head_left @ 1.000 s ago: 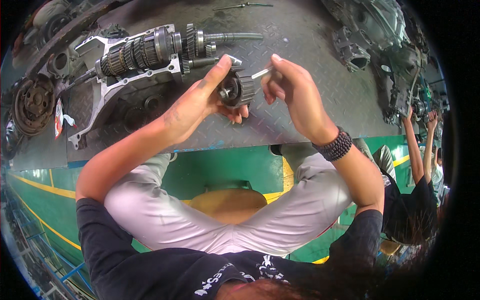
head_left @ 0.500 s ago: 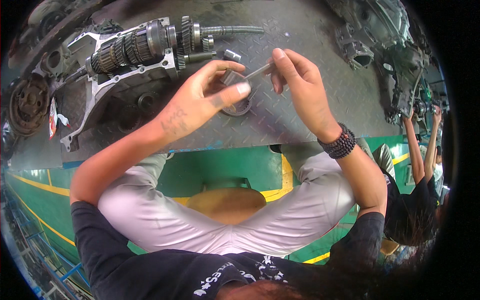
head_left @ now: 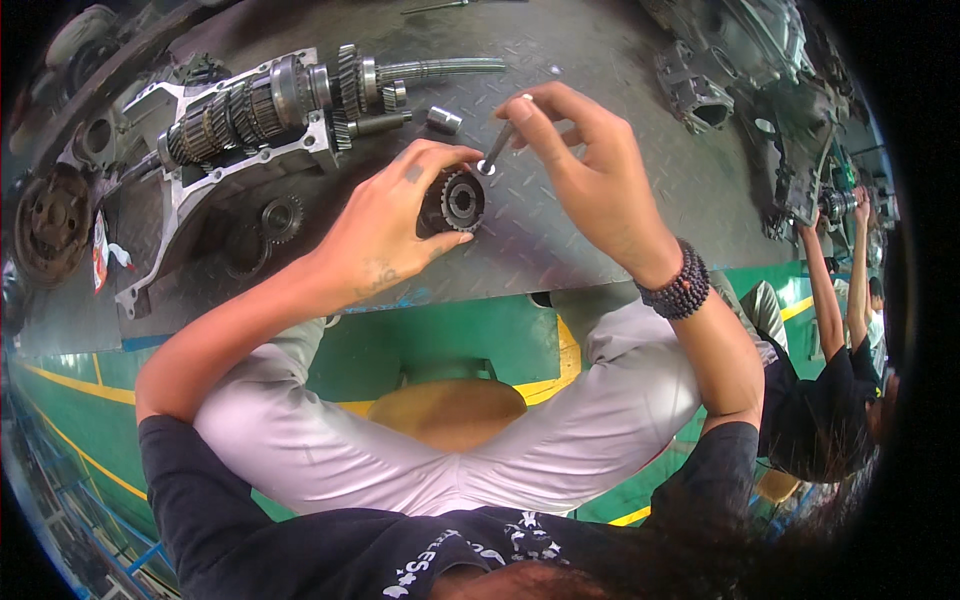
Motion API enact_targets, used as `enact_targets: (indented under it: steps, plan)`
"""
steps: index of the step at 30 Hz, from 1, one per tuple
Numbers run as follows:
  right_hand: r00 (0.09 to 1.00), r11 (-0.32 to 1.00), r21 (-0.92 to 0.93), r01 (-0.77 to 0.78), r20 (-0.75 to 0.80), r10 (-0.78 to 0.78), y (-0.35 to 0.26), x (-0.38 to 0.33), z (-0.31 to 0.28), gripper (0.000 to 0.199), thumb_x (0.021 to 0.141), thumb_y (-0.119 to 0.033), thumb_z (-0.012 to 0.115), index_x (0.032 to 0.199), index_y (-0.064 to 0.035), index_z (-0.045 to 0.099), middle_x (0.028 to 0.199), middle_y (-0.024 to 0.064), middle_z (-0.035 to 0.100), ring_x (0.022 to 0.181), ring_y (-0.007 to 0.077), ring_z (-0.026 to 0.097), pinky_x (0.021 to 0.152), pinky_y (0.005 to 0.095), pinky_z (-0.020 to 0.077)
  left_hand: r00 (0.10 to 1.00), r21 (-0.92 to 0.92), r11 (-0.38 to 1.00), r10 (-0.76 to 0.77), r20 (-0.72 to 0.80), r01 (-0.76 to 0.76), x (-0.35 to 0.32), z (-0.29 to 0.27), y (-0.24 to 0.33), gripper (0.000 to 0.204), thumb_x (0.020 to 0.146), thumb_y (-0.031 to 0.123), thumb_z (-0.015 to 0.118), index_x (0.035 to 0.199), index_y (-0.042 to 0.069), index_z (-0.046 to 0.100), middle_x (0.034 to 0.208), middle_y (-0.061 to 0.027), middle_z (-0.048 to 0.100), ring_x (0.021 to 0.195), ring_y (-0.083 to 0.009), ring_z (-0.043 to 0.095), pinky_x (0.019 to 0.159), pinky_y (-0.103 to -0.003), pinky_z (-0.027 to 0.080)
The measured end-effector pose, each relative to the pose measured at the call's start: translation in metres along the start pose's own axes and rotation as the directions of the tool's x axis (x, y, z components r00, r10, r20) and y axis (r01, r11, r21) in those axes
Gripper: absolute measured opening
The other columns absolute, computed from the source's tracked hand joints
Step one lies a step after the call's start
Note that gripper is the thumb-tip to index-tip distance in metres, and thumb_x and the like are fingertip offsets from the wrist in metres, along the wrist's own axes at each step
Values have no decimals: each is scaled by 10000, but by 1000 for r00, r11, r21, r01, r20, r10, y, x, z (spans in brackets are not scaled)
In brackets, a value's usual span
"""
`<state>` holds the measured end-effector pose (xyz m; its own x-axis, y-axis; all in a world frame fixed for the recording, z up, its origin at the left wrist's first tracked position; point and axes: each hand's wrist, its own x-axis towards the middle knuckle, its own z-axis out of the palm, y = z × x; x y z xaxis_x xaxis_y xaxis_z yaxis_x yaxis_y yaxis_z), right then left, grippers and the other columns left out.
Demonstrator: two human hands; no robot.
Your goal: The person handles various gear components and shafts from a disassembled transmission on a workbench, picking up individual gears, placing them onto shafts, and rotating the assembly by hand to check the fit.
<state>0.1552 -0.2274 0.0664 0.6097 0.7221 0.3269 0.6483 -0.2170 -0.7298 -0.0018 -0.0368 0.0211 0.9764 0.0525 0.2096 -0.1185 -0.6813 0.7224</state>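
My left hand is curled round a dark toothed gear with a round centre hole, thumb below it and fingers above. How firmly it grips cannot be told. My right hand pinches a slim metal rod between thumb and fingers, its lower end pointing down beside my left fingertips. At that lower end shows a small bright ring. Behind my left hand a short metal cylinder lies on the steel tabletop.
At the left sits an open gearbox housing with a gear shaft in it. Another small gear lies by my left forearm. A rusty disc is further left. Metal castings stand at the right, near another person's arms.
The left hand has turned, and the toothed gear's face now shows in it instead of the smooth metal side. The right hand's rod has tilted steeper, its lower end pointing down. The view has shifted slightly.
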Motion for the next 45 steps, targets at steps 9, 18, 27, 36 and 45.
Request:
enact_targets:
  steps: [9, 18, 27, 36, 45]
  plan:
    - [992, 991, 35, 127, 5, -127, 3, -4, 16, 286, 1095, -282, 719, 1088, -2, 774, 975, 171, 753, 849, 335, 693, 764, 427, 560, 999, 67, 997, -45, -7, 46, -2, 8, -11, 866, 824, 147, 960, 1574, 85, 532, 1417, -138, 656, 1324, -329, 685, 1168, -441, 555]
    - [947, 945, -64, 322, -4, -323, 9, -9, 21, 233, 1066, -235, 729, 1104, -8, 762, 1033, 185, 736, 1002, 415, 701, 887, 514, 577, 998, 109, 994, 2, -69, 6, -2, 18, -13, 755, 827, 154, 945, 1458, 2, 559, 1397, -216, 623, 1283, -454, 645, 1094, -507, 539]
    - [952, 949, -94, 301, 83, -294, 11, -13, 17, 247, 1102, -232, 675, 1170, -5, 746, 1109, 150, 707, 1084, 375, 667, 950, 489, 573, 1000, 145, 989, 9, 10, -11, -1, 6, -11, 732, 820, 162, 950, 1432, 13, 578, 1370, -196, 634, 1277, -431, 643, 1094, -498, 537]
    - [929, 925, -112, 363, 123, -349, 11, -12, 15, 242, 1092, -241, 678, 1161, -17, 739, 1079, 148, 688, 1093, 378, 670, 939, 491, 593, 1000, 135, 991, 21, 13, -23, -1, 3, -9, 771, 813, 152, 960, 1457, 10, 562, 1342, -216, 652, 1285, -433, 648, 1113, -503, 534]
    - [912, 921, -75, 382, 193, -362, 6, -12, 18, 241, 1094, -237, 666, 1196, -29, 733, 1097, 138, 697, 1106, 359, 670, 929, 479, 605, 994, 267, 962, 35, 103, -62, -1, -8, -14, 891, 876, 168, 942, 1602, -13, 457, 1432, -269, 655, 1330, -451, 643, 1115, -530, 540]
